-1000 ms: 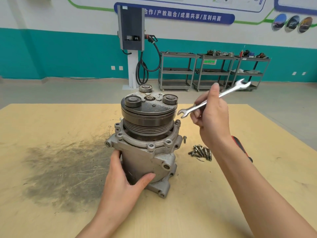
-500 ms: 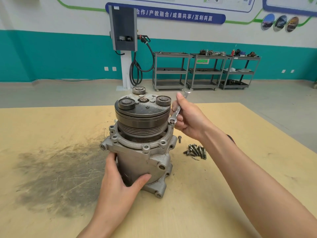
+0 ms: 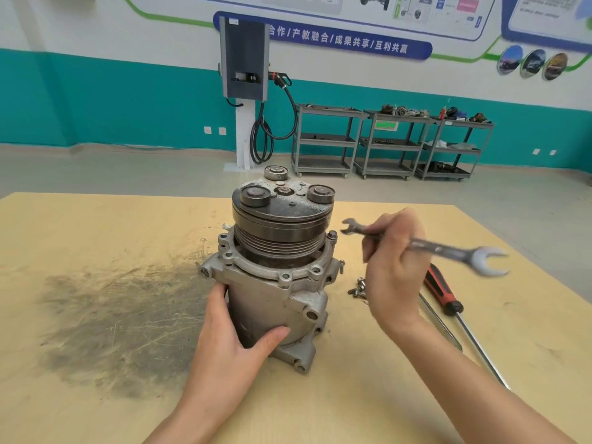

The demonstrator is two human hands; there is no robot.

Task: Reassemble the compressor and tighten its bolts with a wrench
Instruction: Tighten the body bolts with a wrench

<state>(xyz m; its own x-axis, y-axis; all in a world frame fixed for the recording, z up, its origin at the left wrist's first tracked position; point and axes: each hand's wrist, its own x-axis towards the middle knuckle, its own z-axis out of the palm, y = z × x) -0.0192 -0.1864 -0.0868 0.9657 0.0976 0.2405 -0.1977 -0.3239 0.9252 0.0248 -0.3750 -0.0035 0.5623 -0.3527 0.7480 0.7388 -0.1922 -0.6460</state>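
Note:
A grey metal compressor (image 3: 275, 302) stands upright on the yellow table (image 3: 96, 238), with a dark pulley and clutch plate (image 3: 282, 219) on top. My left hand (image 3: 230, 344) grips the lower housing from the near left side. My right hand (image 3: 392, 267) holds a silver open-ended wrench (image 3: 429, 246) by its shaft, level, to the right of the pulley. The wrench's small end points at the compressor without touching it. One bolt (image 3: 332, 234) stands in the flange at the right. Several loose bolts (image 3: 358, 288) lie on the table, partly behind my right hand.
A red and black screwdriver (image 3: 443, 293) and a long metal bar (image 3: 439, 322) lie on the table to the right. A dark greasy smear (image 3: 112, 318) covers the table's left part. Grey trolleys (image 3: 384, 145) and a charging post (image 3: 245, 91) stand far behind.
My right hand has pulled the wrench off the flange bolt and swung it out to the right, level. My left hand keeps its grip on the housing.

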